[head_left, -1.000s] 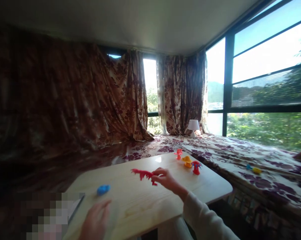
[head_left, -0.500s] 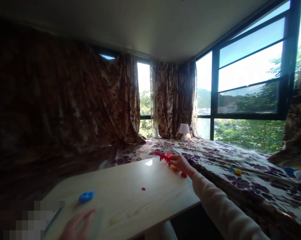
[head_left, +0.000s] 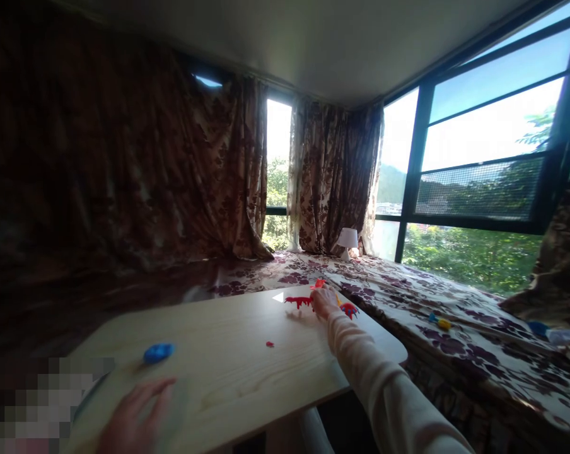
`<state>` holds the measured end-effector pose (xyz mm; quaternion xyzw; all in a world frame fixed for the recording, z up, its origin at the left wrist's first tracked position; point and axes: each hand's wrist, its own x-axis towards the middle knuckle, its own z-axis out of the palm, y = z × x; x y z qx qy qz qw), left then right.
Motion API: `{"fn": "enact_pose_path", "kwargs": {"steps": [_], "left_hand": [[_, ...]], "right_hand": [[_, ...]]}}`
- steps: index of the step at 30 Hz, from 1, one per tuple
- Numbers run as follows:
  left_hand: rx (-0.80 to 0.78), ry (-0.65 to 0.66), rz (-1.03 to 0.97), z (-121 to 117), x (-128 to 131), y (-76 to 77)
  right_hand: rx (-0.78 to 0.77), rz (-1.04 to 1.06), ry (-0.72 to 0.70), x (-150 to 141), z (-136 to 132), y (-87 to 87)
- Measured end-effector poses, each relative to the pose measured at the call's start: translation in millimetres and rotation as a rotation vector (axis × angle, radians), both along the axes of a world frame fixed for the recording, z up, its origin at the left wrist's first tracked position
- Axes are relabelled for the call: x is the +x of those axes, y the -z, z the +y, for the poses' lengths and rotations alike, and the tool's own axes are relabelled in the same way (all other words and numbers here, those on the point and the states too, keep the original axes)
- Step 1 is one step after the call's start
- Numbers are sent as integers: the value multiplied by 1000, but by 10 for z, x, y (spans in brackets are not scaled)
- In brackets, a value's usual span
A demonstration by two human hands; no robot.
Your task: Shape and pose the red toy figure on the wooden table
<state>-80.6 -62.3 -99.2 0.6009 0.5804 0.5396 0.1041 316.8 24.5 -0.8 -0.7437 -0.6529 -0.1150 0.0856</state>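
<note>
My right hand (head_left: 323,303) reaches across the light wooden table (head_left: 228,372) to its far edge and is closed on a red spiky toy (head_left: 298,301), held just above the tabletop. Right behind that hand stand an orange toy (head_left: 319,284) and a red-and-blue toy (head_left: 349,309), partly hidden by it. My left hand (head_left: 133,422) rests flat at the near left of the table, fingers stretched out. A blue piece (head_left: 158,352) lies a little beyond it. A tiny red bit (head_left: 268,344) lies mid-table.
A bed with a purple floral cover (head_left: 455,315) runs along the table's right side, with small yellow-and-blue toys (head_left: 440,323) on it. A white lamp (head_left: 347,242) stands by the patterned curtains (head_left: 327,176). Large windows fill the right wall.
My right hand carried the red spiky toy from mid-table to the far edge beside the other toys and lowered it. A small red bit now lies mid-table. The view swung slightly.
</note>
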Motion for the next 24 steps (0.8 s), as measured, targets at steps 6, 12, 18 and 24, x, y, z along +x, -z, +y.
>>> {"fn": "enact_pose_path", "kwargs": {"steps": [6,12,18,24], "left_hand": [[1,13,7,1,-21,12],[-27,3,-23,-23,-8,-9],[-24,-8,-3,-125,84,-141],[-37,-12,18,-71,10,-89]], "right_hand": [[-20,-25,-35,-7,-35,8],[7,57,-140,-59,-163,-183],[-38,239,-340,-446,-391,40],[31,409,-383,-998,-535,587]]}}
